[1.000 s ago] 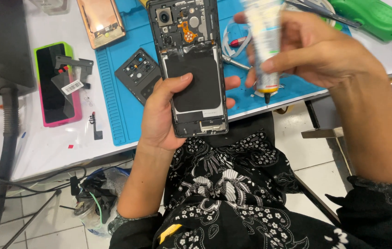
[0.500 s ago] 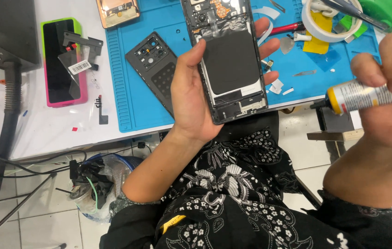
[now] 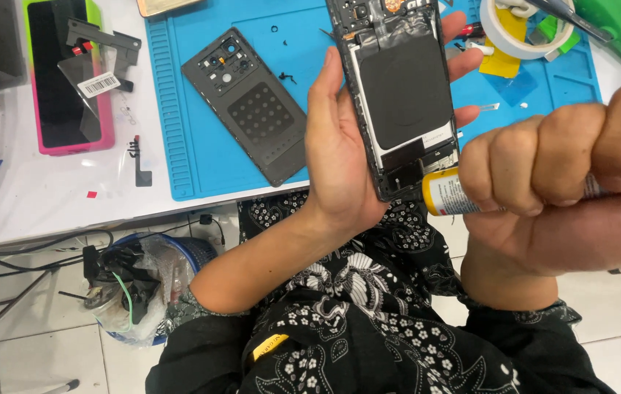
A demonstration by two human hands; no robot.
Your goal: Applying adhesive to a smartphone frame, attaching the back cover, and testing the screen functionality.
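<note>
My left hand grips an opened smartphone with its back off, so the black pad and inner parts face me. It is held upright above the table's front edge. My right hand is closed in a fist around a small glue tube, whose nozzle end touches the phone's lower right corner. The phone's dark back cover lies on the blue work mat, left of my left hand.
A phone in a pink and green case lies at the left with small parts beside it. A tape roll and a green tool sit at the top right. A bin with a bag stands under the table.
My right hand with the tube has swung left and inward until the nozzle meets the phone's lower corner. The left hand keeps holding the phone, which now looms closer.
</note>
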